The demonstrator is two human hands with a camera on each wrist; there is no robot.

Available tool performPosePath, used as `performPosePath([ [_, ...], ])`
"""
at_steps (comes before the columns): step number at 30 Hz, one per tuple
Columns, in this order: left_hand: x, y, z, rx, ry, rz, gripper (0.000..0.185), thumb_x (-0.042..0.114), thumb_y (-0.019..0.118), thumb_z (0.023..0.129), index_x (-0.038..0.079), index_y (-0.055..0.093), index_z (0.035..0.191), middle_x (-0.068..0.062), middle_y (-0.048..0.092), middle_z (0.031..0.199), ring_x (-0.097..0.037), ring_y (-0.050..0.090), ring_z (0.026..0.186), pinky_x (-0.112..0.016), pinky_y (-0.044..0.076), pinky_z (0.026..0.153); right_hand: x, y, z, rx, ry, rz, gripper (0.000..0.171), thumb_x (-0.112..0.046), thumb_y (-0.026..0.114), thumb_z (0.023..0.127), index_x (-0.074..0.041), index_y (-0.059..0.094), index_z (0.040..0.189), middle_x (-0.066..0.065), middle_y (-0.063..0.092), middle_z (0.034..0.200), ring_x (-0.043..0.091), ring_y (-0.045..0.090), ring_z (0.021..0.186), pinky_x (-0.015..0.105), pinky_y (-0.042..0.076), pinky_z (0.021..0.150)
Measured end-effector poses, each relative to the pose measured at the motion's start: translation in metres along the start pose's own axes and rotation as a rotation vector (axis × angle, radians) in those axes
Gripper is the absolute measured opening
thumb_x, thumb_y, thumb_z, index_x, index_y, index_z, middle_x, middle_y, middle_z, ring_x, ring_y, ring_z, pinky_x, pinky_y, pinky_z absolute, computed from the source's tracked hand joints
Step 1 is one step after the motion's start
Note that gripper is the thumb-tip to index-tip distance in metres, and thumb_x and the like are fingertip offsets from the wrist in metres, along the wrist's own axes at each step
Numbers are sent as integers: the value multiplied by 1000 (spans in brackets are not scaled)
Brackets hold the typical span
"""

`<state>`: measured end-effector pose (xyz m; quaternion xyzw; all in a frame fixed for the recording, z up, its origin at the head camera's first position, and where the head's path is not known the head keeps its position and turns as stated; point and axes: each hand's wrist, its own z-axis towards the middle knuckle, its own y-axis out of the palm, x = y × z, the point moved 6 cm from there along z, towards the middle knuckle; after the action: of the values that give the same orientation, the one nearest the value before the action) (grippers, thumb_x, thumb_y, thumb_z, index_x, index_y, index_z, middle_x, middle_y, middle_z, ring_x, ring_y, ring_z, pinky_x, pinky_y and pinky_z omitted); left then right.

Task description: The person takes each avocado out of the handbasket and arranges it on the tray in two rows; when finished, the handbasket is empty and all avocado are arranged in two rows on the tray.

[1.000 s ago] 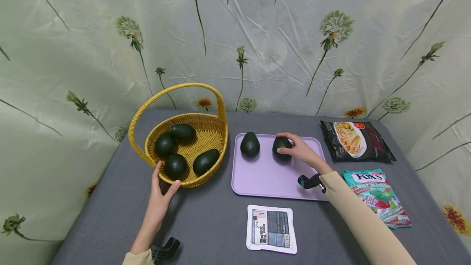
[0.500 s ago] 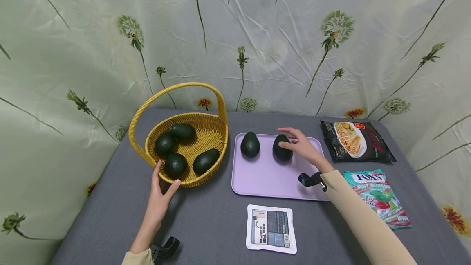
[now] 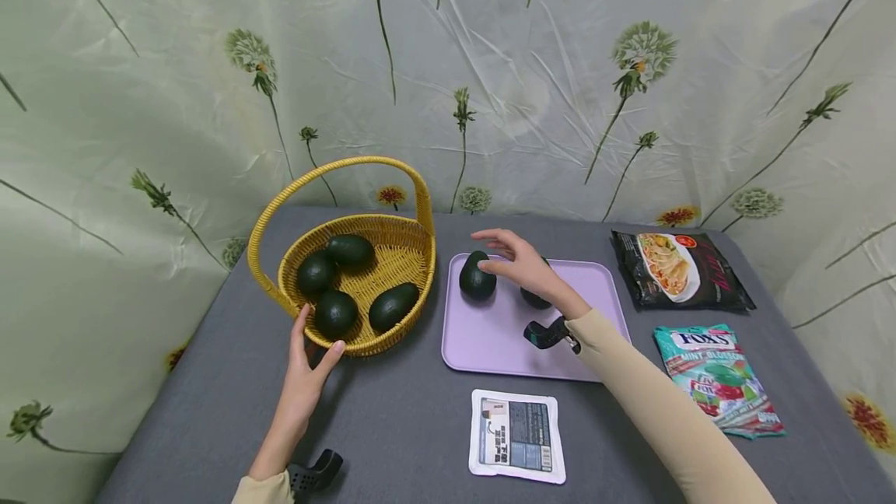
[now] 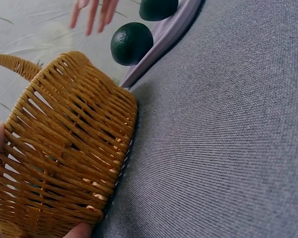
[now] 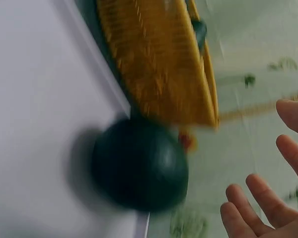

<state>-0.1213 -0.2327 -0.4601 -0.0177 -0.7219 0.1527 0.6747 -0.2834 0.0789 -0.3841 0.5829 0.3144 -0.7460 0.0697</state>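
Observation:
In the head view my left hand [image 3: 302, 376] grips the near left side of a yellow wicker basket [image 3: 425, 212], thumb and fingers spread around its rim and wall. Several dark green avocados [image 3: 393, 307] lie inside. My right hand [image 3: 525, 264] hovers over a lilac tray [image 3: 483, 344], fingers apart and loosely bent, holding nothing. Close to its thumb is the tray's left avocado [image 3: 476, 280]; the right wrist view shows this avocado [image 5: 139, 166] clear of the fingers. My forearm and hand partly cover the tray's right avocado [image 3: 535, 299].
Right of the tray lie a black noodle packet [image 3: 686, 271] and a teal candy bag [image 3: 721, 379]. A white pouch [image 3: 516, 435] lies before the tray on the grey tablecloth [image 3: 406, 442]. Behind the table hangs a flower-printed curtain [image 3: 546, 84].
My right hand has let go of the right avocado, which stays on the tray, and has moved left to the other avocado. The left hand and basket stay put.

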Motion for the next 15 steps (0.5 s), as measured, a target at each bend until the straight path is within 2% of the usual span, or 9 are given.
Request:
performPosePath([
  [7,-1,0,0,3,2,-2,80,20,56,98,25,1,155,-9,-3,157,-45,10,139,-66,16,102,-29,63,29,-195,-126,-73,46,-11,65,91,-2,51,135,14,49,135,33,49,121,43,37,102],
  [9,-1,0,0,3,0,1,80,20,56,98,25,1,155,-9,-4,158,-45,9,139,-67,16,102,-34,79,35,-240,-133,-102,47,-13,66,91,-3,52,134,14,50,134,32,50,120,45,38,101],
  [15,0,0,1,3,-2,-1,80,19,56,98,24,1,155,-10,-3,157,-44,8,139,-67,14,102,-43,110,51,-342,-96,-236,50,-14,68,89,-6,51,136,14,51,135,32,50,121,39,40,99],
])
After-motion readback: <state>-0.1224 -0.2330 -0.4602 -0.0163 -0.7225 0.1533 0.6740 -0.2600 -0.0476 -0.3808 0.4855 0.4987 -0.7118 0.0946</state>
